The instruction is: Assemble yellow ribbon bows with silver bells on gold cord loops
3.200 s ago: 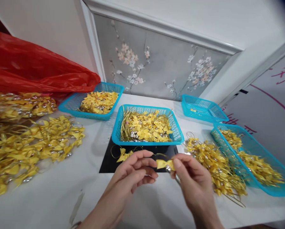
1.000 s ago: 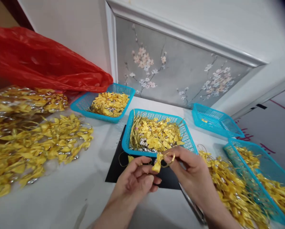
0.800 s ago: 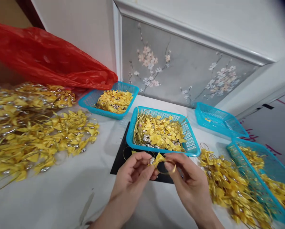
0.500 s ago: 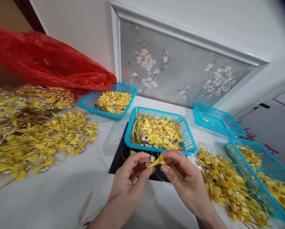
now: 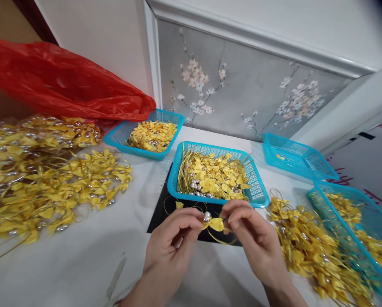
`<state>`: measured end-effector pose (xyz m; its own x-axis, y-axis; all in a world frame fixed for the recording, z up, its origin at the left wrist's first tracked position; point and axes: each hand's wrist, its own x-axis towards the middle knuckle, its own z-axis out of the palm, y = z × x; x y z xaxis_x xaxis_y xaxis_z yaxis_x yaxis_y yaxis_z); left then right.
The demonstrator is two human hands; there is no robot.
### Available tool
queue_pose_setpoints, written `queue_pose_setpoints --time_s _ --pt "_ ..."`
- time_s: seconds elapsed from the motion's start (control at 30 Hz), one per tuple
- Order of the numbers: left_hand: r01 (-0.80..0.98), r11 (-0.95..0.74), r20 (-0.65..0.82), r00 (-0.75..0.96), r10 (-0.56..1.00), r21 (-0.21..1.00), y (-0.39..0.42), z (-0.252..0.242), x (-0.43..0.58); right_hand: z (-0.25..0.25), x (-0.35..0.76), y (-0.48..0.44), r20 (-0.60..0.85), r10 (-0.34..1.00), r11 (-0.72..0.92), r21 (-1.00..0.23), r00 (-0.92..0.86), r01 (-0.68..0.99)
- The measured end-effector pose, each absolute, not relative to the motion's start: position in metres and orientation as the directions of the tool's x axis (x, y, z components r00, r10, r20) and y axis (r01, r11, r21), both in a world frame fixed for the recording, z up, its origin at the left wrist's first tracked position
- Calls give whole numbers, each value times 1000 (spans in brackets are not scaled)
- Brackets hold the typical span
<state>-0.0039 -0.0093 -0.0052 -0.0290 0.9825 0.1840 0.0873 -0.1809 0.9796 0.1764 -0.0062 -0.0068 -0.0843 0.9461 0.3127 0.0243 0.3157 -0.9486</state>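
Between my two hands, above a black mat (image 5: 159, 215), is a yellow ribbon piece (image 5: 216, 224) with a shiny silver ball (image 5: 207, 217) at its left end. My left hand (image 5: 175, 241) is closed, with thumb and forefinger pinching the ball end. My right hand (image 5: 256, 241) pinches the ribbon's other end; its fingertips partly hide that end. A thin gold cord (image 5: 215, 238) loops below the ribbon. Just beyond my hands stands a blue basket (image 5: 256, 187) filled with yellow ribbon pieces, silver balls and gold cords.
Piles of ribbon pieces lie at the left (image 5: 72, 187) and right (image 5: 306, 238). Other blue baskets stand at back left (image 5: 140, 154), back right (image 5: 301, 164) and right (image 5: 341, 230). A red plastic bag (image 5: 66, 85) drapes at the left, and a framed blossom panel (image 5: 235, 76) stands behind.
My hands have moved slightly apart. The ribbon piece has turned, showing its wider yellow face and more of the silver ball. The view has shifted slightly.
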Motion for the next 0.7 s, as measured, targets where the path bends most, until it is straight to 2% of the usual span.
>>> queue_pose_setpoints --time_s 0.07,0.13,0.23,0.37,0.5,0.7 --pt "128 -201 205 -17 979 971 -9 -5 -5 -10 176 -6 189 974 168 -973 -125 -158" --pt "155 -222 226 -7 974 963 -10 -4 -5 -10 175 -6 121 973 74 -971 -197 -229" --pt "126 -221 224 -9 975 967 -10 -4 -4 -6 172 -7 84 966 37 -981 -244 -191" --pt "-28 -133 131 -54 990 991 -13 -8 1 -3 171 -6 97 973 66 -986 -208 -152" --pt "-114 -219 218 -24 976 969 -15 -11 4 -4 172 -5 107 978 85 -988 -179 -130" --pt "-97 -248 254 51 966 964 -17 -10 1 -9 174 -6 130 976 116 -989 -175 -88"
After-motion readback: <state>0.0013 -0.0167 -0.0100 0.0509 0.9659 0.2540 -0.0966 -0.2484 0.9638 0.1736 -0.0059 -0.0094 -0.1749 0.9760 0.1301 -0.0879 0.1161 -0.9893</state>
